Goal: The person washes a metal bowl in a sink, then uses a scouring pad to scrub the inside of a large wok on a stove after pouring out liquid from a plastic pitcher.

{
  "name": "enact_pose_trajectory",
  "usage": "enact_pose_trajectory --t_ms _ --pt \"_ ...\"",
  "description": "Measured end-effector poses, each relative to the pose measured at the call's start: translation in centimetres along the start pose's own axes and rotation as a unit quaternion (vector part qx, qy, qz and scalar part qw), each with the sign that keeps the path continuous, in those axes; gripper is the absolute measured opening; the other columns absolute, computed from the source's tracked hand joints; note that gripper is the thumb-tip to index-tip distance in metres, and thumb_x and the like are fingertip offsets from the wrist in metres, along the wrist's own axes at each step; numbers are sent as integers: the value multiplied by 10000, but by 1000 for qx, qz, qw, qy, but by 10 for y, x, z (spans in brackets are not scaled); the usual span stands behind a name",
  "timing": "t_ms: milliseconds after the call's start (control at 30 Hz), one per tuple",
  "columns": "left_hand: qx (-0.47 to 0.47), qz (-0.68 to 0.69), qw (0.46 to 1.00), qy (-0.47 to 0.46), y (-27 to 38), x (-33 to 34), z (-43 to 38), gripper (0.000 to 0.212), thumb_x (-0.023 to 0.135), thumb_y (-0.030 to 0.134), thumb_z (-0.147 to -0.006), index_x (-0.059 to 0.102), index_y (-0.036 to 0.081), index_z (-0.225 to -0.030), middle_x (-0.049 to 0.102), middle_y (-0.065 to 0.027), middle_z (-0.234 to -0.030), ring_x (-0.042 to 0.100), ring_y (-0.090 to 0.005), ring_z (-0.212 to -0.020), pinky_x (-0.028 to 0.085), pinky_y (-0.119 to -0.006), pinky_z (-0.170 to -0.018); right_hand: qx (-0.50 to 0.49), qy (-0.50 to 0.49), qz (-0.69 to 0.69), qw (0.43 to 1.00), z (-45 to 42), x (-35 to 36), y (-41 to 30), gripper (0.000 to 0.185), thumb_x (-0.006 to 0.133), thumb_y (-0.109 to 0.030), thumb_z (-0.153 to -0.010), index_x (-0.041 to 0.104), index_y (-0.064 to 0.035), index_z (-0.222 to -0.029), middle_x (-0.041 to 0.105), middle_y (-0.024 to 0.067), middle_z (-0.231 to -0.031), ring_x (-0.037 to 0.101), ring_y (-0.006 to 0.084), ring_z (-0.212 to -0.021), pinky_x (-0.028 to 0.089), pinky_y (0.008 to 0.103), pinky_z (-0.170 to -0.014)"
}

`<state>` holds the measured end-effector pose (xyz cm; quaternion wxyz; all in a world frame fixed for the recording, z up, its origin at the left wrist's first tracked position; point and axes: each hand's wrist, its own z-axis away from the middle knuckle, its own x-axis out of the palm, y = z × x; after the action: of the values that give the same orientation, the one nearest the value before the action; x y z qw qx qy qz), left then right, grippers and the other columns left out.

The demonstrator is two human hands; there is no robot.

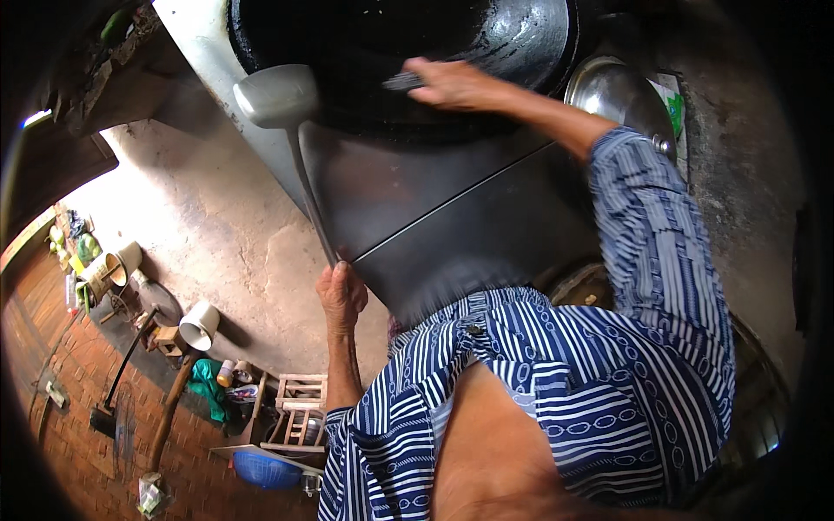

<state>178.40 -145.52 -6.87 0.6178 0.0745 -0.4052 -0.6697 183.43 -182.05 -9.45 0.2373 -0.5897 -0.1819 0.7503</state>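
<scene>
My left hand (pixel 341 296) grips the end of the long handle of a metal wok spatula (pixel 277 98). The spatula's broad head points away from me and overlaps the rim of a large black wok (pixel 528 45) set into the stove top. Over the near part of the wok, my right hand (pixel 453 84) holds a small grey scrubber (pixel 402 81), blurred, so its exact kind is unclear. The wok's right inner wall shines, while most of its bowl is dark. A few pale specks show inside it.
A domed metal lid (pixel 612 91) leans right of the wok. The dark stove front (pixel 469 208) lies between me and the wok. Down left on the floor stand a white bucket (pixel 199 324), a wooden rack (pixel 300 410) and a blue basin (pixel 266 470).
</scene>
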Motion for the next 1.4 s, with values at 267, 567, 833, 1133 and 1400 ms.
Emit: enact_pose_trajectory --t_ms 267,567,833,1133,1400 --pt "-7 33 999 -9 -2 -2 1 218 516 232 -833 501 42 -939 337 30 -436 288 -68 -280 239 -206 -241 94 -38 -35 994 -7 0 -18 418 468 -362 -808 388 -3 -1007 561 208 -688 568 381 -688 457 423 -589" --pt "-30 -96 995 28 10 0 1 163 502 233 -841 485 77 -797 311 57 -434 270 -50 -292 203 -195 -276 97 -95 265 955 32 -81 90 328 489 -298 -806 456 -59 -1029 543 193 -893 549 321 -858 455 389 -710" --pt "-75 -147 980 107 25 9 68 146 587 167 -793 559 24 -797 396 28 -452 339 -58 -327 239 -211 -310 -19 362 486 795 -112 -147 113 211 413 -127 -734 464 -24 -911 496 148 -749 506 282 -624 404 395 -546" --pt "-60 -205 970 113 28 5 43 188 604 221 -793 571 36 -803 395 53 -464 321 -35 -345 222 -202 -326 -81 1 72 994 -108 -38 26 355 454 -202 -817 337 -61 -1120 511 200 -914 540 327 -843 456 402 -729" --pt "-25 -175 977 123 22 -2 31 224 617 247 -785 570 28 -792 409 47 -480 337 -37 -356 233 -200 -327 -165 -178 -41 969 12 -97 -6 394 548 -123 -718 416 -100 -1089 517 126 -977 527 265 -909 431 372 -782"
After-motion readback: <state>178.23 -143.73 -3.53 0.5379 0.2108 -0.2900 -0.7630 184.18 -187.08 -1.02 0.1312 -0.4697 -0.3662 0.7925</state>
